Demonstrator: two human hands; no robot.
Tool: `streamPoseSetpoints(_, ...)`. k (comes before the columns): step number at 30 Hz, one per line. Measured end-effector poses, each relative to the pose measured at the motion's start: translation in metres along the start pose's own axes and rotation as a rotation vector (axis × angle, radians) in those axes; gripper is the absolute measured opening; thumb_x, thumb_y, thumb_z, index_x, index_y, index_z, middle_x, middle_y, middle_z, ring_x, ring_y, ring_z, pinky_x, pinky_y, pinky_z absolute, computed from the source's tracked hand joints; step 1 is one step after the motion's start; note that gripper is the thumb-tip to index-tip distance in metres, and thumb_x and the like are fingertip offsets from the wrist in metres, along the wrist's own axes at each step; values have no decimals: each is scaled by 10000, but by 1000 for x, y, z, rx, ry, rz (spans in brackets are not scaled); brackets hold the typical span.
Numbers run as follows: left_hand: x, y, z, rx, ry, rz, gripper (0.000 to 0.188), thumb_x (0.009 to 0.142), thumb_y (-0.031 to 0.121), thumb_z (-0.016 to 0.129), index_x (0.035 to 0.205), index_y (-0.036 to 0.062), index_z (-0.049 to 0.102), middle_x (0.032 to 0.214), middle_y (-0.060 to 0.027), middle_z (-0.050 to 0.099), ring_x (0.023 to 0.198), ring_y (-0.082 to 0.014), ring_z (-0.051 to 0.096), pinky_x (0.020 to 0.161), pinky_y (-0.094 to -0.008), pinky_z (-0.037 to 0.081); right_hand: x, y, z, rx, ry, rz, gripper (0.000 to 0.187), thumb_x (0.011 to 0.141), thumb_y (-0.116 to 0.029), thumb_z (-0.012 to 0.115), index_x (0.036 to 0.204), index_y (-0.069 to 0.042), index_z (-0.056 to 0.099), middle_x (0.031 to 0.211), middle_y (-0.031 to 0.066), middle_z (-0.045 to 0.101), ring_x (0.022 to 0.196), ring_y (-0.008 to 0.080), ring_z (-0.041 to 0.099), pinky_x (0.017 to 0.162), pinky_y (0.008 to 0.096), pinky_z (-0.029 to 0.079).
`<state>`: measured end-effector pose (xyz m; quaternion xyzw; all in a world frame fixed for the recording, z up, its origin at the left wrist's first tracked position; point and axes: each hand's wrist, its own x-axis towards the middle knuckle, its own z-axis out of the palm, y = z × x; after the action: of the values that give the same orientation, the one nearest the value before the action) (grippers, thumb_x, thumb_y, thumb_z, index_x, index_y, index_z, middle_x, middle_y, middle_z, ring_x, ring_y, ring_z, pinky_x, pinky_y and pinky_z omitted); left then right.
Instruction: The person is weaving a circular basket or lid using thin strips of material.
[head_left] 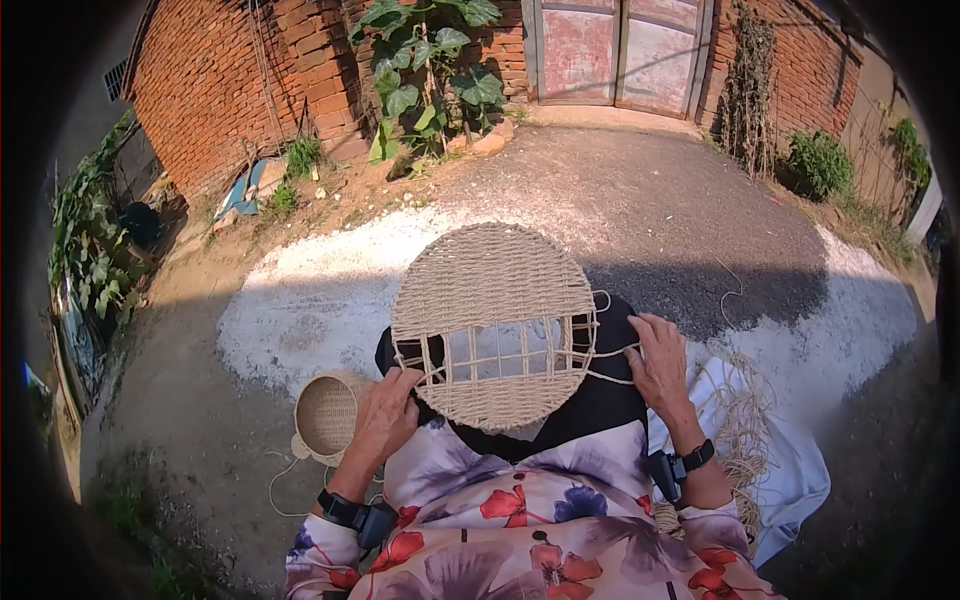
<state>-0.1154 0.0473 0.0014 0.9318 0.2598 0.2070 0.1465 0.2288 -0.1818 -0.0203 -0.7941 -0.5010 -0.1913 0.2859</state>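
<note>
A round woven mat (490, 290) of pale cord rests on my lap over dark cloth. Its upper part is tightly woven; a band across the lower half shows bare upright strands with gaps. My left hand (385, 415) grips the mat's lower left edge, fingers curled on the weave. My right hand (660, 365) sits at the mat's right edge, pinching a loose cord (612, 352) that runs out from the open band.
A small woven basket (325, 415) lies on the ground at my left. A heap of loose pale cord (740, 420) lies on blue cloth at my right. Ahead are a gravel yard, a brick wall (230, 90), a leafy vine and a pink double door (620, 50).
</note>
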Motion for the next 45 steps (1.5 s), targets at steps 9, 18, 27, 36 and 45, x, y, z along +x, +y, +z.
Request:
streamPoseSetpoints(9, -1, -2, 15, -70, 132, -48, 354, 797, -47, 584, 1107, 114, 637, 911, -159, 656, 806, -421, 637, 705, -514, 485, -18, 6, 2, 44, -70, -116, 109, 856, -143, 708, 884, -65, 637, 1084, 89, 625, 1045, 305, 559, 927, 452, 401)
streamPoseSetpoints(18, 0, 0, 21, -143, 175, -46, 320, 808, -42, 581, 1086, 107, 636, 927, -170, 655, 828, -426, 649, 717, -516, 502, -51, 115, -3, -128, 10, 314, 233, 812, -112, 764, 1018, -80, 661, 1072, 124, 586, 1030, 340, 559, 849, 462, 444)
streamPoseSetpoints(27, 0, 0, 15, -141, 135, -70, 312, 824, -38, 593, 1104, 94, 633, 951, -182, 656, 850, -427, 651, 732, -512, 497, -4, -18, 11, 34, -137, -266, 181, 826, -157, 739, 911, -63, 609, 1068, 101, 591, 1050, 297, 550, 945, 455, 399)
streamPoseSetpoints(36, 2, 3, 17, -169, 168, -44, 367, 818, -49, 588, 1148, 102, 644, 948, -187, 664, 835, -426, 653, 725, -510, 495, -51, 208, -68, -629, -62, 428, 157, 860, -184, 716, 939, -92, 617, 978, 103, 566, 985, 341, 552, 785, 497, 413)
streamPoseSetpoints(45, 14, 60, -20, 140, 441, -60, 295, 779, 5, 685, 1064, 80, 677, 982, -108, 641, 957, -326, 606, 823, -449, 448, 9, 3, -6, 201, -166, -181, 271, 826, -179, 751, 1070, -84, 683, 1160, 119, 596, 1097, 323, 541, 940, 438, 416)
